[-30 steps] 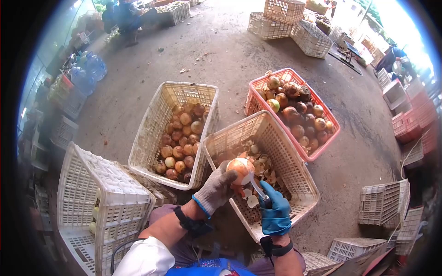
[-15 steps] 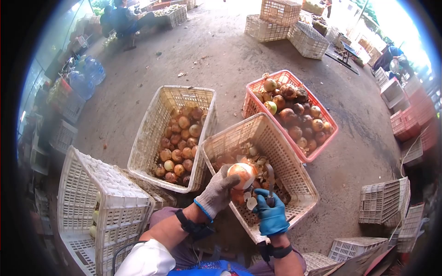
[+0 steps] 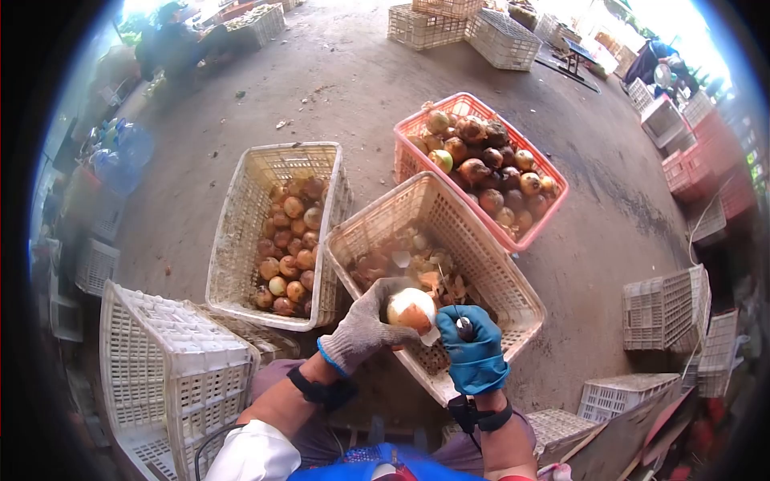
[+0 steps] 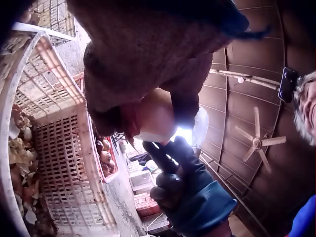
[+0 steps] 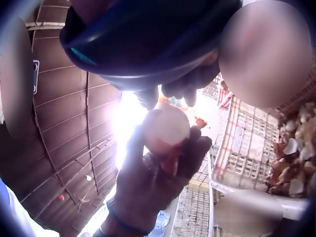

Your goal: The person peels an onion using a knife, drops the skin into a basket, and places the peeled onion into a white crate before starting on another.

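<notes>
In the head view my left hand, in a grey knit glove, grips a partly peeled onion. White flesh shows on its upper left and orange-brown skin on its lower right. My right hand, in a blue rubber glove, curls around a knife close beside the onion; its handle end shows, and most of the blade is hidden. Both hands work over a whitish plastic crate holding loose onion peelings. From the right wrist view, the bare pale side of the onion faces the blue-gloved fingers.
A whitish crate of unpeeled onions stands to the left, a red crate of onions behind on the right. Stacked white crates flank my left arm; more crates stand at the right. Someone sits at the far left.
The head view has shifted, moving the crates left. My left hand has turned the onion, its white side now up and left. The curved blade, visible earlier, has swung out of sight as my right hand turned.
</notes>
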`<state>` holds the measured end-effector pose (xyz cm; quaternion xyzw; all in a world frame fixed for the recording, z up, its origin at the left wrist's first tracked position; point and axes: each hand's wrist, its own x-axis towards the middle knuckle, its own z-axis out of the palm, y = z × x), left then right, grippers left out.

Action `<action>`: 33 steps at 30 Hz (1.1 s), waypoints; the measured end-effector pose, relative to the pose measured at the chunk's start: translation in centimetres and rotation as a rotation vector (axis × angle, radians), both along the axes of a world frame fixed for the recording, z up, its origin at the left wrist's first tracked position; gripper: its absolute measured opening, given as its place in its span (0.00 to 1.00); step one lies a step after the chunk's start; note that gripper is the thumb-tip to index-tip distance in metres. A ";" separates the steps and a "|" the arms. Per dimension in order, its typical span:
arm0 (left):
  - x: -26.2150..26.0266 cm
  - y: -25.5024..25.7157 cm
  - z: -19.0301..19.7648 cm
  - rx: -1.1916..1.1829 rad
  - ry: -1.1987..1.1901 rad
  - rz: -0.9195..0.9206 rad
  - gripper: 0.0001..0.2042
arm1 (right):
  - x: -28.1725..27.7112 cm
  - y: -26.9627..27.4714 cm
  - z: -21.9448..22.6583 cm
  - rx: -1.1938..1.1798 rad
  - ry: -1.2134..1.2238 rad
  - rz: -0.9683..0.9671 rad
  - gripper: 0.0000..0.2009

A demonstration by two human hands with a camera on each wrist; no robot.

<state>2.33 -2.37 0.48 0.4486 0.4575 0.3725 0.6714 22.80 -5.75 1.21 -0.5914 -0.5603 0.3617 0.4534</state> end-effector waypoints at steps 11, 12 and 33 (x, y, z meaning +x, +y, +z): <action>0.0 0.5 0.2 -0.059 -0.158 0.044 0.38 | 0.1 0.4 2.0 -0.172 0.256 -0.026 0.07; 0.2 0.5 0.3 -0.013 -0.086 0.041 0.37 | -0.3 0.3 2.4 -0.122 0.123 -0.018 0.06; 0.1 1.0 2.5 -0.123 -0.213 -0.072 0.44 | 0.9 0.5 3.8 -0.505 0.225 -0.036 0.21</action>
